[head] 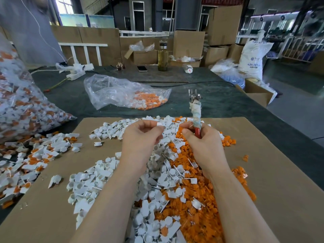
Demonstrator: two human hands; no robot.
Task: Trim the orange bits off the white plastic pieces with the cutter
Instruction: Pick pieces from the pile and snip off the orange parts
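My left hand (140, 137) pinches a small white plastic piece (159, 124) between thumb and fingertips, above the pile. My right hand (201, 142) grips the cutter (195, 109) by its red, cloth-wrapped handles, metal jaws pointing up and away. The cutter's jaws are well above and right of the white piece, not touching it. Below my hands a heap of trimmed white pieces (98, 183) lies on the left of a cardboard sheet (280, 190), and a heap of orange bits (198, 211) lies on the right.
A big clear bag of untrimmed white-and-orange pieces (21, 106) spills onto the table at left. Another clear bag (126, 93) with orange bits lies behind the cardboard. Farther back stand a glass bottle (162, 57), a phone (142, 68), a power strip (75, 74) and cardboard boxes.
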